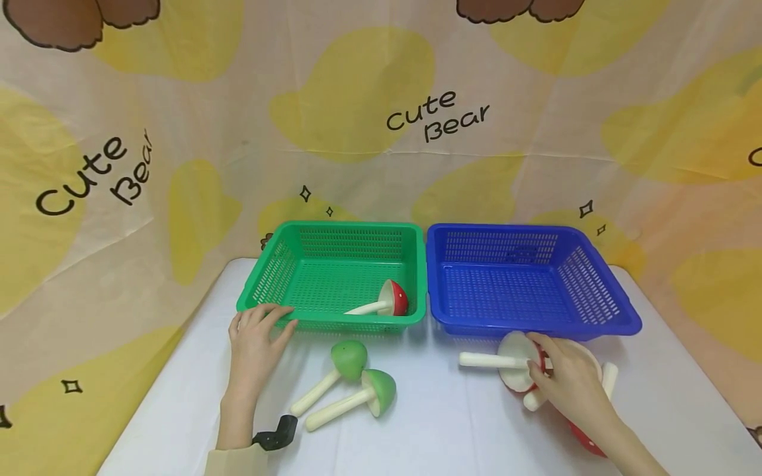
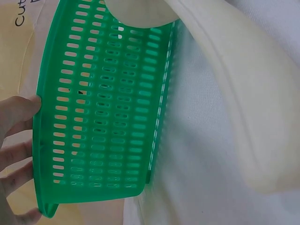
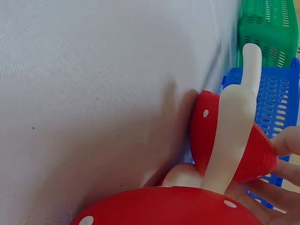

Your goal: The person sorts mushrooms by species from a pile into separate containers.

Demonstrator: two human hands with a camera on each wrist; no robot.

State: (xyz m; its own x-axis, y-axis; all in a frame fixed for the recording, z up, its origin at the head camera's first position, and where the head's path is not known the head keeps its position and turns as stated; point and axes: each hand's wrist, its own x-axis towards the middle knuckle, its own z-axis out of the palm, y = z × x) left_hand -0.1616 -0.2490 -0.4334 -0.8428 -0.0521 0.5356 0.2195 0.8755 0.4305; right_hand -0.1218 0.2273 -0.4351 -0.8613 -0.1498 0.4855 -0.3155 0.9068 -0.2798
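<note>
My left hand (image 1: 256, 347) holds the front left rim of a green basket (image 1: 333, 322), its thumb outside and fingers over the edge. A red-capped toy mushroom (image 1: 387, 301) lies inside that basket. Two green-capped toy mushrooms (image 1: 378, 395) lie on the table in front of it. My right hand (image 1: 568, 380) grips a red-capped toy mushroom (image 3: 262, 157) by its cap, the pale stem pointing left, just in front of the blue basket (image 1: 536, 328). Beneath and beside this hand are more red-capped mushrooms (image 1: 586, 441), partly hidden by the hand and forearm.
The two baskets stand side by side at the back of the white table (image 1: 428, 423), with their near rims facing me. A patterned cloth (image 1: 351, 99) hangs close behind them. A black strap piece (image 1: 276, 433) sticks out by my left wrist.
</note>
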